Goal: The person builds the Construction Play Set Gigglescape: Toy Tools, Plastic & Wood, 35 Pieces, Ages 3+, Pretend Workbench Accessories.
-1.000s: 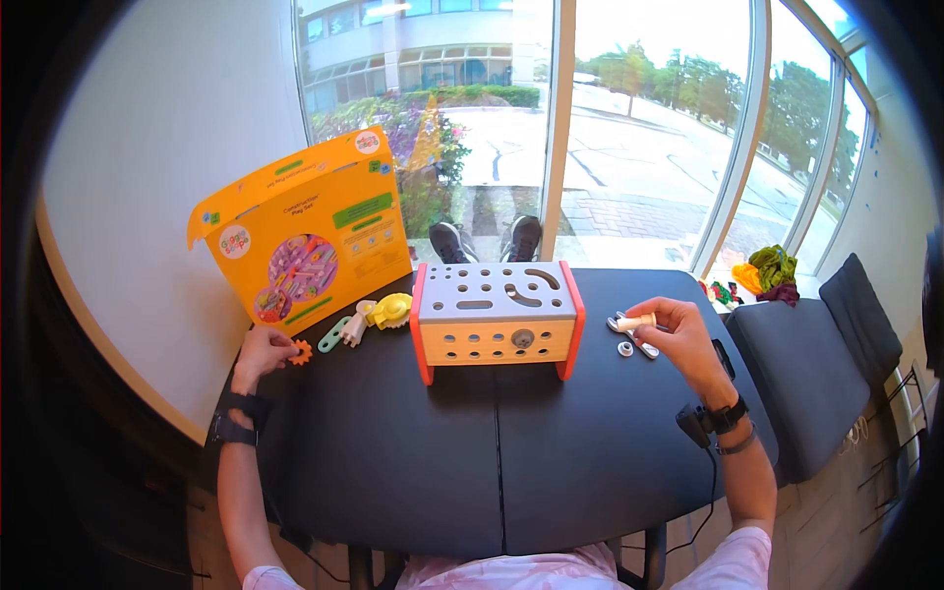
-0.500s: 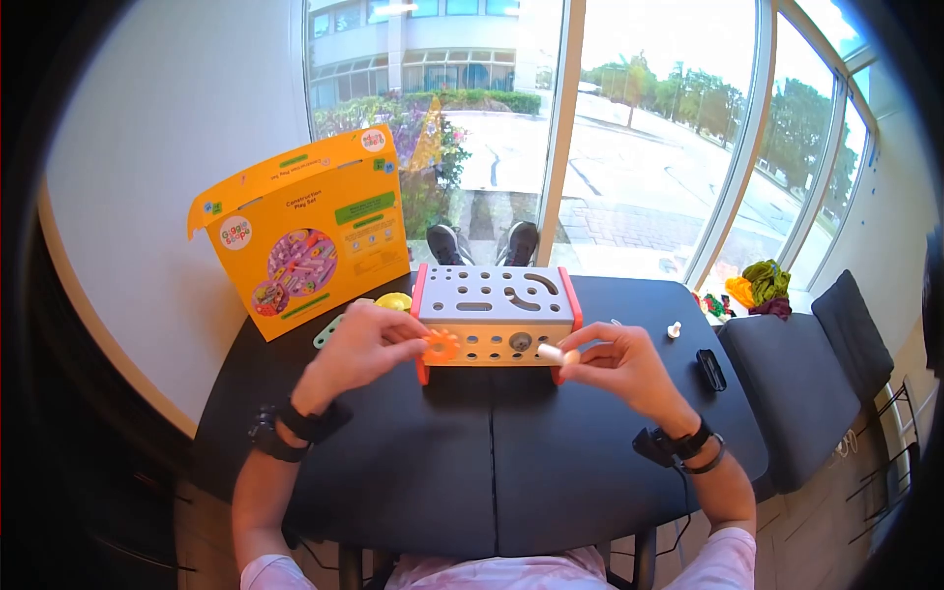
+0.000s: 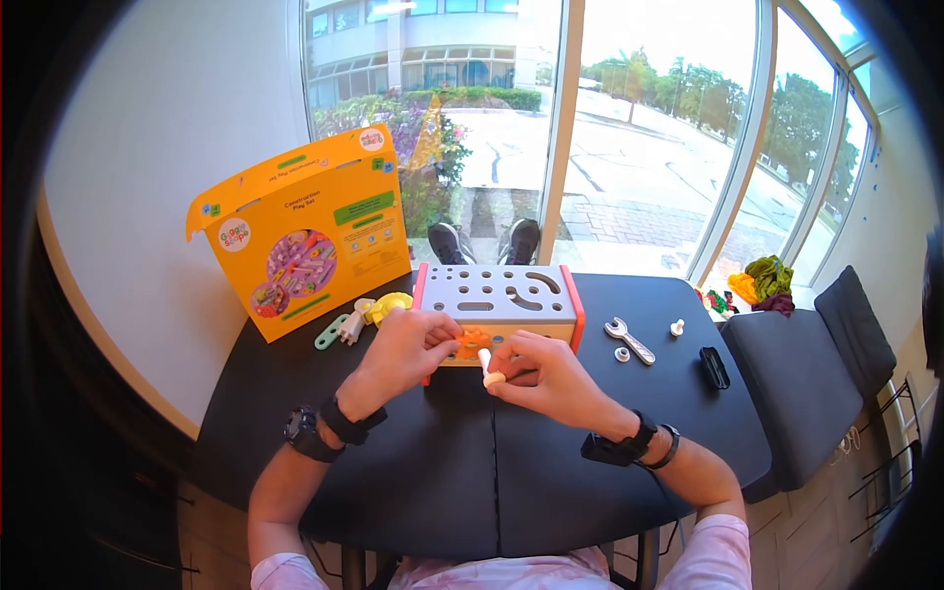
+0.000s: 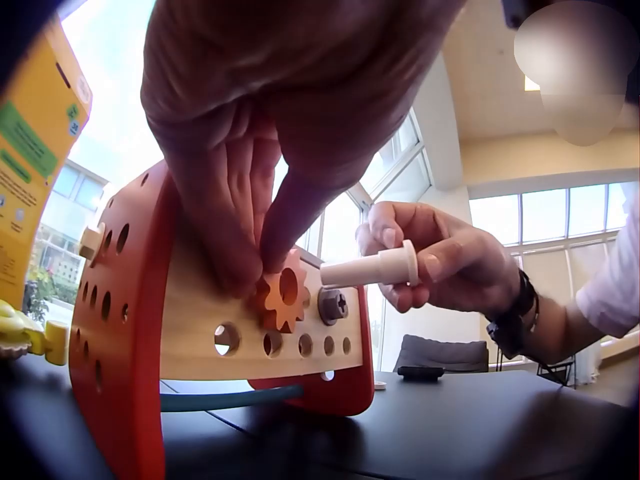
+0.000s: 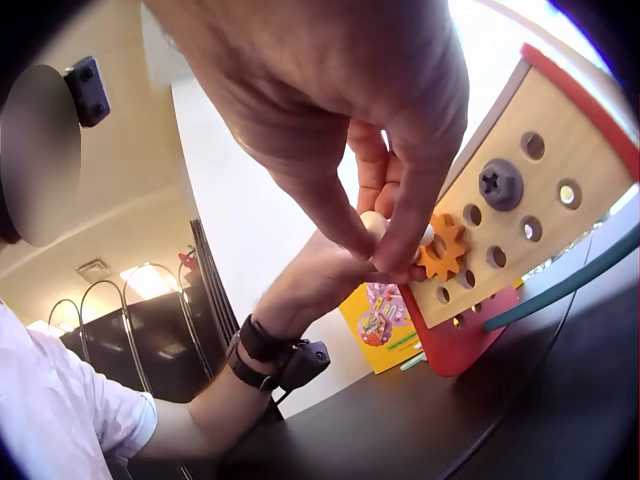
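Orange gear (image 4: 285, 316) is upright at the wooden panel (image 4: 195, 315), pinched by my left hand (image 3: 393, 354); my right hand (image 3: 553, 379) grips the pale peg (image 4: 360, 271) close by. I should match its hole with the panel's, then push the peg straight.

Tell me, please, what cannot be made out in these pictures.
Head view: some holes in the wooden panel, hidden by left hand and right hand.
Right wrist view: much of the peg, behind the right hand.
Left wrist view: rest of the yellow box, past the left edge.
Head view: yellow box's finest print, too small.
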{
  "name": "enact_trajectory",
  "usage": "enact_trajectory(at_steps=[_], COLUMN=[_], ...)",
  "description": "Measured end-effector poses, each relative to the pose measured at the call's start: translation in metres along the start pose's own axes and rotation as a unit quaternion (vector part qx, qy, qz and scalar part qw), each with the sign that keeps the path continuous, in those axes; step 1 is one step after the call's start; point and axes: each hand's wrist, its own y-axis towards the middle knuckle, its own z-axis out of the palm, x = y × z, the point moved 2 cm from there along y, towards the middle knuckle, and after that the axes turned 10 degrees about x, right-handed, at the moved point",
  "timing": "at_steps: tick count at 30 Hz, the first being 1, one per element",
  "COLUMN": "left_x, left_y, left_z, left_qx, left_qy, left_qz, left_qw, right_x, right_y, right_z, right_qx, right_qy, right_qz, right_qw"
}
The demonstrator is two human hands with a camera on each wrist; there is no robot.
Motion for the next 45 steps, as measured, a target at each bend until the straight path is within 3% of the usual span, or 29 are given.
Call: enact_trajectory(at_steps=[8, 11, 17, 23, 26, 29, 32, 35, 41, 45], left_x=[-0.002, -0.002, -0.003, -0.027, -0.038, -0.026, 0.002, 0.009, 0.006, 0.001], left_y=[0.0, 0.0, 0.0, -0.005, -0.004, 0.003, 0.008, 0.008, 0.007, 0.006], left_z=[0.001, 0.001, 0.003, -0.007, -0.02, -0.023, -0.019, -0.018, -0.02, -0.02], left_qx=[0.0, -0.002, -0.017, -0.039, -0.101, -0.171, -0.092, -0.061, -0.047, -0.051], left_qy=[-0.007, -0.008, 0.005, 0.048, 0.146, 0.228, 0.227, 0.224, 0.241, 0.253], left_qz=[0.003, 0.007, 0.013, -0.008, 0.027, 0.14, 0.117, 0.093, 0.087, 0.083], left_qw=[1.0, 1.0, 1.0, 0.998, 0.984, 0.948, 0.963, 0.968, 0.965, 0.963], right_x=[-0.015, -0.02, -0.021, -0.018, 0.002, 0.01, 0.02, 0.007, 0.005, -0.002], right_y=[0.022, 0.025, 0.029, 0.029, 0.025, 0.023, 0.024, 0.032, 0.041, 0.044], right_z=[0.006, 0.011, 0.011, 0.009, 0.007, 0.007, 0.003, -0.002, -0.004, -0.004], right_qx=[0.012, -0.012, -0.04, -0.041, -0.056, -0.109, -0.072, -0.043, -0.009, -0.027], right_qy=[0.028, 0.039, -0.063, -0.085, -0.192, -0.317, -0.333, -0.351, -0.343, -0.333], right_qz=[0.028, -0.012, -0.056, -0.031, 0.002, -0.03, -0.009, -0.05, -0.024, -0.051], right_qw=[0.999, 0.999, 0.996, 0.995, 0.98, 0.942, 0.94, 0.934, 0.939, 0.941])
